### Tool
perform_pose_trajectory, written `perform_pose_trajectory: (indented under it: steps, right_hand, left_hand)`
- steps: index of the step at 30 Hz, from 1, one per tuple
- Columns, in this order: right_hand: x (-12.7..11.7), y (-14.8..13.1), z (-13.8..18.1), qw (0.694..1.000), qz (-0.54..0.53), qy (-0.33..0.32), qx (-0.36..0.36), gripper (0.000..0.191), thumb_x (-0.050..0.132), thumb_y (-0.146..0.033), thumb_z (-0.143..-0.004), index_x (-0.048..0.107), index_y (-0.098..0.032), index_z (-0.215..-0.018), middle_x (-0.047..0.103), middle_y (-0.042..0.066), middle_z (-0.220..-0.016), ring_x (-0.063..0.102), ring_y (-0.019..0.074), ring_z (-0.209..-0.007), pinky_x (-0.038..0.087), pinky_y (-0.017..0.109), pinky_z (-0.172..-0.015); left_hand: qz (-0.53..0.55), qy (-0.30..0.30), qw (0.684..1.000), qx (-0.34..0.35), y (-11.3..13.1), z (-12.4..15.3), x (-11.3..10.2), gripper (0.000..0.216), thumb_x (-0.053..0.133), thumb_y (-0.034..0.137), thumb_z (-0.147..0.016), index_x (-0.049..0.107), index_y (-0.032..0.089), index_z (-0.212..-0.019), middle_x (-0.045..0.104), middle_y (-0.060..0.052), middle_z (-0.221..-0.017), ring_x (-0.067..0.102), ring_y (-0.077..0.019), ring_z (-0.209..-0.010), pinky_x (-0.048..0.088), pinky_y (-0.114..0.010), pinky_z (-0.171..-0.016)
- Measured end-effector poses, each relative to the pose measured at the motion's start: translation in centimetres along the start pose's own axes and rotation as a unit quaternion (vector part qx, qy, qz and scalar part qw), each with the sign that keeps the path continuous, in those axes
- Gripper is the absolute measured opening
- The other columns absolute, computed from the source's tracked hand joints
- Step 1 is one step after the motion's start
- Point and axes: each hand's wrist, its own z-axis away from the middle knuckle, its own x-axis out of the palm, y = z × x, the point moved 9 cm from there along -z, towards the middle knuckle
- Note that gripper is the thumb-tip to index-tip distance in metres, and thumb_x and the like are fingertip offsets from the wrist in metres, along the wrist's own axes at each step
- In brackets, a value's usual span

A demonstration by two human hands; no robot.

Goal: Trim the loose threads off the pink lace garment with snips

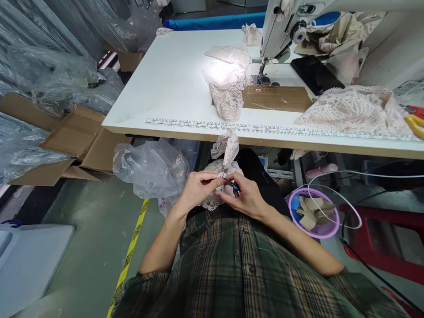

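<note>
My left hand (200, 190) pinches a pale pink lace piece (228, 150) between thumb and fingers above my lap. Opposite it, my right hand (247, 196) is closed around a small tool with a blue part (235, 186), its tip close to the left fingertips; its exact kind is too small to make out. Part of the lace rises toward the table edge and the rest lies on my lap under both hands. On the white sewing table, more lace pieces (228, 95) lie to the left of the sewing machine's needle area (261, 77).
A printed ruler strip (198, 124) runs along the table's front edge. At the right lie a lace pile (357, 110) and yellow-handled scissors (415, 126). Below are a purple basket (336, 221) with fabric scraps, a red stool (367, 256), a plastic bag (152, 170) and a cardboard box (76, 132).
</note>
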Motion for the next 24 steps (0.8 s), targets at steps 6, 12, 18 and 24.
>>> perform_pose_trajectory:
  steps: [6, 12, 18, 24]
  right_hand:
    - [0.5, 1.5, 0.6, 0.987, -0.131, -0.065, 0.072, 0.017, 0.057, -0.035, -0.086, 0.061, -0.019, -0.081, 0.049, -0.003, -0.06, 0.039, 0.0098, -0.051, 0.034, 0.024, -0.052]
    - [-0.5, 1.9, 0.2, 0.984, -0.147, -0.068, 0.075, 0.018, 0.056, -0.035, -0.086, 0.061, -0.019, -0.08, 0.045, -0.004, -0.059, 0.038, 0.0102, -0.055, 0.034, 0.024, -0.053]
    - [-0.5, 1.3, -1.1, 0.988, -0.101, -0.108, 0.044, 0.03, 0.043, -0.045, -0.096, 0.058, -0.02, -0.089, 0.049, -0.002, -0.068, 0.041, 0.0124, -0.062, 0.034, 0.026, -0.057]
    - [0.0, 1.5, -2.6, 0.991, -0.084, -0.099, 0.041, 0.046, 0.032, -0.052, -0.099, 0.047, -0.02, -0.069, 0.035, -0.004, -0.06, 0.034, 0.0113, -0.057, 0.026, 0.026, -0.055]
  left_hand:
    - [0.023, -0.015, 0.999, 0.023, 0.4, -0.4, -0.8, 0.029, 0.074, 0.046, -0.079, 0.074, 0.017, -0.073, 0.067, -0.005, -0.082, 0.059, -0.015, -0.075, 0.045, -0.026, -0.067]
    - [0.171, -0.082, 0.979, -0.078, -2.1, -0.6, 1.1, 0.042, 0.081, 0.042, -0.073, 0.071, 0.019, -0.106, 0.069, -0.002, -0.083, 0.058, -0.0109, -0.065, 0.044, -0.023, -0.063]
    - [0.159, -0.054, 0.981, -0.098, -2.3, -0.5, 0.9, 0.034, 0.081, 0.043, -0.072, 0.074, 0.016, -0.093, 0.073, -0.005, -0.087, 0.065, -0.0163, -0.074, 0.048, -0.025, -0.067]
    - [0.117, -0.028, 0.99, -0.078, -1.8, -0.5, 0.1, 0.032, 0.076, 0.046, -0.077, 0.076, 0.017, -0.089, 0.075, -0.006, -0.091, 0.066, -0.0176, -0.08, 0.05, -0.027, -0.074]
